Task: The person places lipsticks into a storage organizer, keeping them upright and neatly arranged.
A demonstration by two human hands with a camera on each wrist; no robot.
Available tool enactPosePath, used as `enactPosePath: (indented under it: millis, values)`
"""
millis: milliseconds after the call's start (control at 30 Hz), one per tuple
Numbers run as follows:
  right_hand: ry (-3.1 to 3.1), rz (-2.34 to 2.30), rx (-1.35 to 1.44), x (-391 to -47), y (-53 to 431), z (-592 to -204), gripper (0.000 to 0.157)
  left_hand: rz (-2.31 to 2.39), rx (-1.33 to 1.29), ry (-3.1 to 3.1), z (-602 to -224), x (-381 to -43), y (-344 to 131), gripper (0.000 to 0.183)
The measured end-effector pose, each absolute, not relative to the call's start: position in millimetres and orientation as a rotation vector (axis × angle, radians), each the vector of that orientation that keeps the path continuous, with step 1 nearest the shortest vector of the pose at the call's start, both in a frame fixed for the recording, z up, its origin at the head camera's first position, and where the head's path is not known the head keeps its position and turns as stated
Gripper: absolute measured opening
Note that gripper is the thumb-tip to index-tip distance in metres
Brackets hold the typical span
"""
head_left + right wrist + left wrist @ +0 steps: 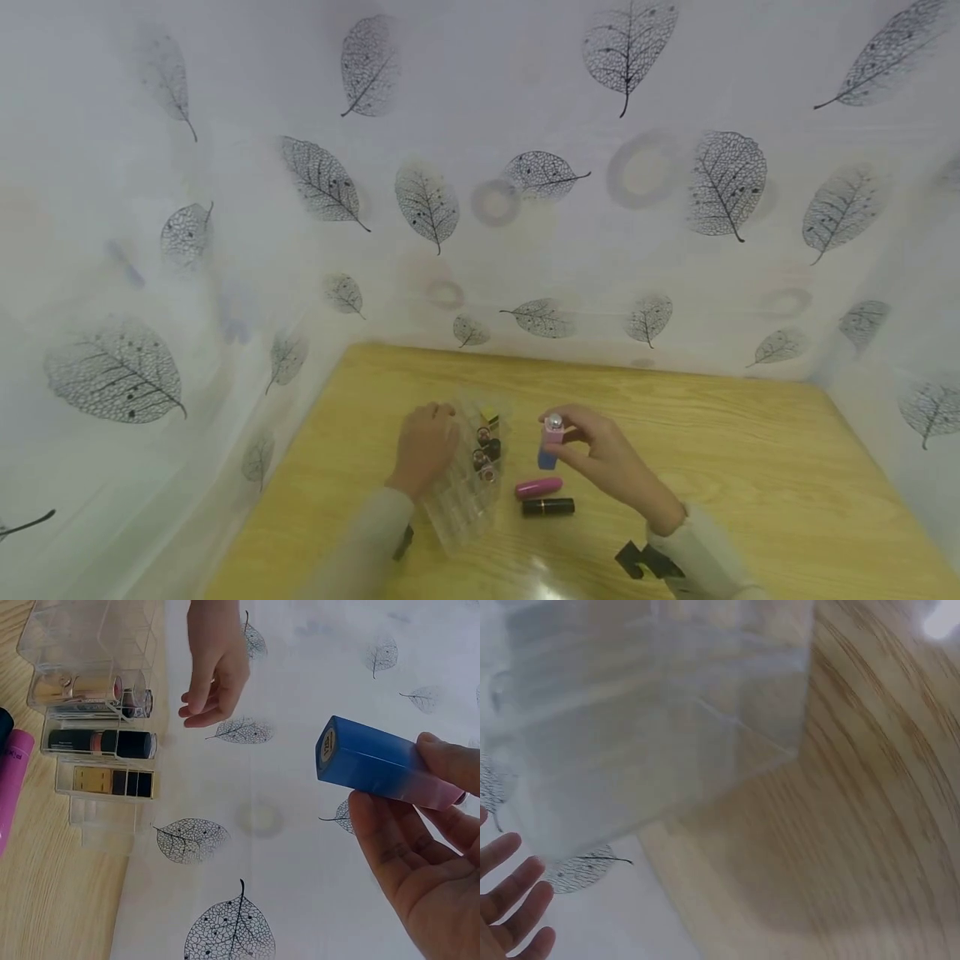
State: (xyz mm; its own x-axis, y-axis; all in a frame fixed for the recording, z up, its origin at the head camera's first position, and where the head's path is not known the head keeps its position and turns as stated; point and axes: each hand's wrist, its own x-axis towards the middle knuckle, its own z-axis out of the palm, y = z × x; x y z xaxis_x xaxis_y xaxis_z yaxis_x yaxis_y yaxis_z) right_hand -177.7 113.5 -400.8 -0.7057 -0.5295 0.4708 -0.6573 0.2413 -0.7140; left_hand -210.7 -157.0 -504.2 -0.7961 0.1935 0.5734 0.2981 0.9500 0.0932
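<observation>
Right hand (609,463): thumb and fingertips pinching one square lipstick tube, blue shading to pink (371,761), off the table. Pink end between the fingers, blue base with round label protruding free. Handling, as judged: flat sides suit a light, level pinch; pressure is best spread along the sides, off the silver ball (554,422) on top.

Magenta tube (538,488): one, lying just on the wearer's side of the right fingers. Black tube with gold band (548,507): one, lying beyond it, nearer the wearer. Both look apt to roll if brushed; a raised path over them seems safer.

Clear plastic organizer (459,510): left of the right fingers, several tubes in its compartments, among them one gold-and-black tube (112,781). It looks light; steadying by the left fingers would help.

Left hand (426,446): at the organizer's far side from the right fingers, fingers loose, grasping nothing; contact cannot be told.

Table (712,450): wood-grained, beneath all. Leaf-printed sheet (465,50): farthest, behind.
</observation>
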Motion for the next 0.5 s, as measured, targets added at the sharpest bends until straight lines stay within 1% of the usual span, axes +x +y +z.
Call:
enactPosePath:
  millis: [167,500]
  values:
    - [-2.361,1.497,1.134,-179,108,-403,0.03,-0.278,-0.293,-2.594,-515,-217,-164,0.015]
    - [-2.359,1.48,1.083,-184,97,-405,0.028,-0.288,-0.261,-2.637,-535,-217,-167,0.018]
